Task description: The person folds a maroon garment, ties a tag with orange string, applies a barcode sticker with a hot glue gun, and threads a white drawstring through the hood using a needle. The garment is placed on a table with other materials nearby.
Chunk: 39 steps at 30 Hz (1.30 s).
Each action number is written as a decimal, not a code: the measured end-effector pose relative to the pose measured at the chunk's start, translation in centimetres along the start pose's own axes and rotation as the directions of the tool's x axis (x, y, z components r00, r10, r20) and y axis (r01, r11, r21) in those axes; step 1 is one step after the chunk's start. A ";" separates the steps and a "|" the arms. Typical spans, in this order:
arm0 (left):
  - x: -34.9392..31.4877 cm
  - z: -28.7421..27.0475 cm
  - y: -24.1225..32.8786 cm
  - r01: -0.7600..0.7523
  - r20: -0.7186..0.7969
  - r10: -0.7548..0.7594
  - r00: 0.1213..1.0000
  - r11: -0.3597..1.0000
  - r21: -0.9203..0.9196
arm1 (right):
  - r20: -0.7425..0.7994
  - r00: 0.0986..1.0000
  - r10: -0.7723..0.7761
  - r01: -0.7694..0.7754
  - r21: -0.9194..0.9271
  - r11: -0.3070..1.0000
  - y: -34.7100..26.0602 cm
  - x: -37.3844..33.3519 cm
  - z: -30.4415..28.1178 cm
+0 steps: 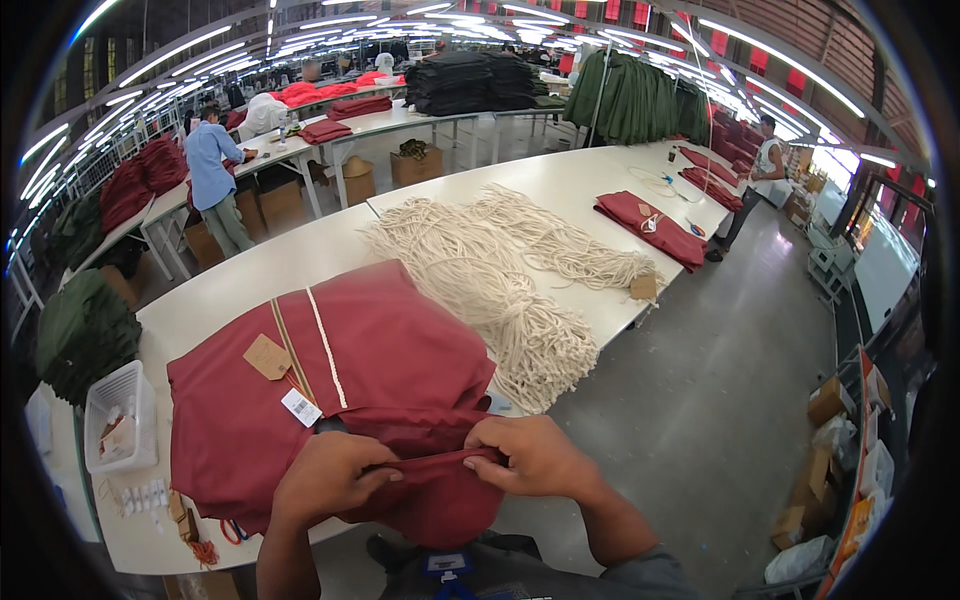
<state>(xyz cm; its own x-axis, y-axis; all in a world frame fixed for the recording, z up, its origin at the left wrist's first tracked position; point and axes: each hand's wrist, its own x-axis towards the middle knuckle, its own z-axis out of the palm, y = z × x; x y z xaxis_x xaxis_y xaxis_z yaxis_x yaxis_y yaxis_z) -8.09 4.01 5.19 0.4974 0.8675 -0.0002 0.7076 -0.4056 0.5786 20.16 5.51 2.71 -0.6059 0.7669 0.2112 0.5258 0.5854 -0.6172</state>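
Note:
A large maroon fabric piece lies in a folded heap on the near end of the white table. My left hand pinches its near edge, and my right hand pinches the same edge a short way to the right. Between them the edge is drawn into a straight fold, with loose cloth hanging below over the table's front. Across the fabric run a cream cord and a tan and dark striped strap. A brown card tag and a white label tag lie by the strap.
Bundles of cream rope cover the table beyond the fabric. At left stand a white plastic basket and a dark green cloth pile; scissors lie near the front edge. Folded maroon cloth sits farther right. Two people work in the distance.

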 end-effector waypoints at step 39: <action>-2.4 0.4 -4.8 -0.032 -0.294 0.004 0.956 0.995 -0.092 | -0.293 0.948 -0.123 0.181 0.178 0.967 -1.1 4.6 7.3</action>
<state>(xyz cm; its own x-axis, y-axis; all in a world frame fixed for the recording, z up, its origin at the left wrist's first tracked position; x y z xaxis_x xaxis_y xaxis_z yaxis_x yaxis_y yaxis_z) -12.48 3.72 2.08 0.3307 0.9122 0.2418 0.6418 -0.4053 0.6510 12.40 6.51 -1.21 -0.4643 0.7321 0.4984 0.2931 0.6580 -0.6936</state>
